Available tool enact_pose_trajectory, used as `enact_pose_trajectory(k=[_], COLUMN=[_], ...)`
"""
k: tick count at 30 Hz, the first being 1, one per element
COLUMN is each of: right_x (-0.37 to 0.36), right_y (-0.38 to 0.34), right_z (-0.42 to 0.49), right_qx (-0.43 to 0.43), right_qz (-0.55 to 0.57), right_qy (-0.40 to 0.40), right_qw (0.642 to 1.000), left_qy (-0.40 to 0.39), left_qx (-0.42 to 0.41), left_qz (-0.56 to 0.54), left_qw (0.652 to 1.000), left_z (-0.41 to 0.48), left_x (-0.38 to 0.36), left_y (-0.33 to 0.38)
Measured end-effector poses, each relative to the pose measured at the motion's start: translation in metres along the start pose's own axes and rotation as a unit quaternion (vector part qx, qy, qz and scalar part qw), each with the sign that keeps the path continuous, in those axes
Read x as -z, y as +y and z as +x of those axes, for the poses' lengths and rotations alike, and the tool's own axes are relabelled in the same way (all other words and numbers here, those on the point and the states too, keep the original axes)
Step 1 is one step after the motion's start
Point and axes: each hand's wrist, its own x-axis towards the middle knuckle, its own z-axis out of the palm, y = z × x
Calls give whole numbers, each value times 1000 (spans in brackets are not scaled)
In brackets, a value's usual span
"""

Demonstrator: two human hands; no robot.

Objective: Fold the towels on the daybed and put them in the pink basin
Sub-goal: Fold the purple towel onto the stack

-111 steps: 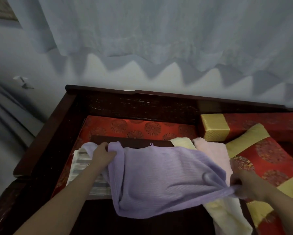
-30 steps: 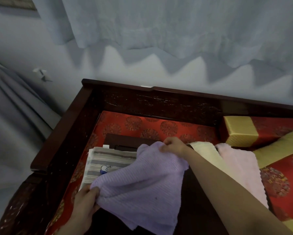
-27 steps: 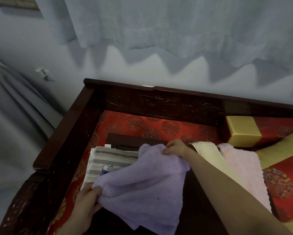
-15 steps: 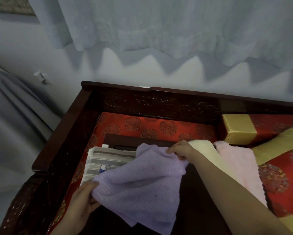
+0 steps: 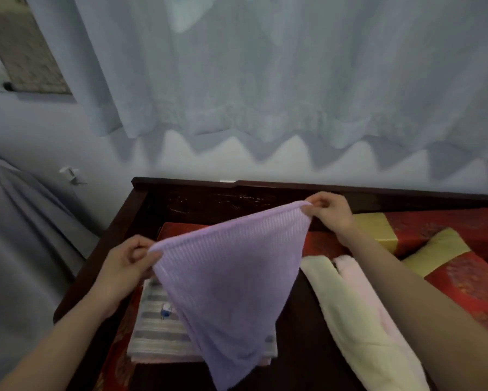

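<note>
A ribbed purple towel (image 5: 231,283) hangs in the air over the daybed, folded and drooping to a point at the bottom. My left hand (image 5: 124,263) pinches its left top corner. My right hand (image 5: 330,211) pinches its right top corner, higher and farther back. Beneath it a folded grey striped towel (image 5: 158,331) lies on a dark wooden tray (image 5: 299,334). To the right lie a pale yellow towel (image 5: 347,320) and a pink towel (image 5: 358,280), both unfolded and side by side. No pink basin is in view.
The daybed has a dark wooden frame (image 5: 115,230) and red patterned cushions (image 5: 463,283) with yellow bolsters (image 5: 375,227) at the right. A pale curtain (image 5: 265,66) hangs over the wall behind. Grey fabric (image 5: 19,249) drapes at the left.
Both hands have lifted the purple towel off the tray and into the air, so it hangs instead of lying flat. The head view has tilted upward.
</note>
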Motion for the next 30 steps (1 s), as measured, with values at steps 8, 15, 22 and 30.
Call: enact_pose_trajectory(k=[8, 15, 22, 30], right_x=[102, 128, 92, 19], right_y=[-86, -65, 35, 128], right_z=[-10, -65, -140, -178], right_qx=[81, 94, -29, -148], right_qz=[96, 71, 81, 98], right_qy=[19, -130, -250, -111], right_qw=[992, 985, 964, 978], left_qy=[-28, -133, -300, -235], left_qx=[-160, -197, -73, 43], left_qz=[-57, 19, 88, 83], left_qw=[985, 971, 947, 967], left_z=[52, 20, -35, -36], left_x=[1, 16, 22, -17], left_y=[122, 116, 23, -58])
